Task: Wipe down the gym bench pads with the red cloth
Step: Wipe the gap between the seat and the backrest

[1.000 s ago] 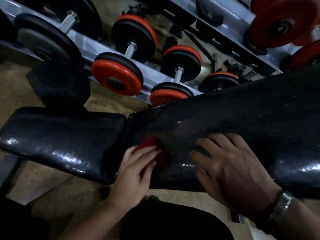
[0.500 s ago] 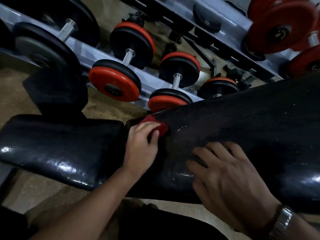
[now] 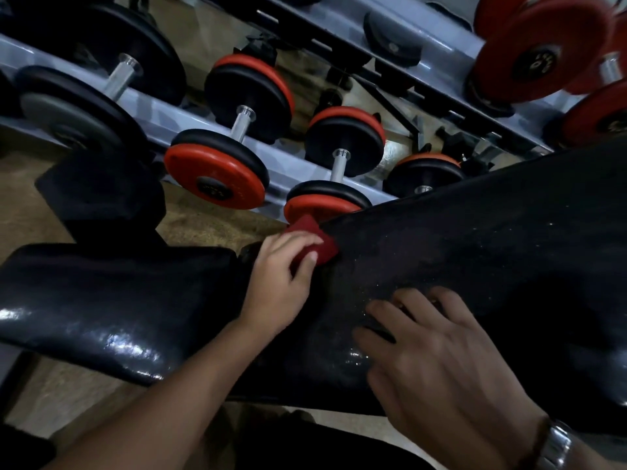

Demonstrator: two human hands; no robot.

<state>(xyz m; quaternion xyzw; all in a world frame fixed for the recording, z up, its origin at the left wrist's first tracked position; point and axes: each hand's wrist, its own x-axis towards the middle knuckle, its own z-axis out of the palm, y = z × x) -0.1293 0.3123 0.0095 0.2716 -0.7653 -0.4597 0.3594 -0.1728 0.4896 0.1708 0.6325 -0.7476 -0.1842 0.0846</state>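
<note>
- The left hand [image 3: 285, 283] is gripping the small folded red cloth [image 3: 314, 240], pressing it on the bench's long black vinyl back pad [image 3: 475, 249], centre frame.
- The right hand [image 3: 441, 361] is lying flat, fingers relaxed, bracing that pad.
- Specks are showing across it, so most wiping, and likely the glossy black seat pad [image 3: 118, 293] at left, is remaining.

A wristwatch [image 3: 556, 447] with a silver metal link band is worn on the right wrist. The links are seen as broad, polished segments that catch the light, and the dial cannot be made out. Just above the wristwatch, the right hand [image 3: 451, 368] is shown bare. Well to the left of the wristwatch, the left hand [image 3: 281, 283] and its forearm are seen uncovered, with short-trimmed nails. Left of the wristwatch, a black garment [image 3: 322, 449] is worn; its kind cannot be told.
</note>
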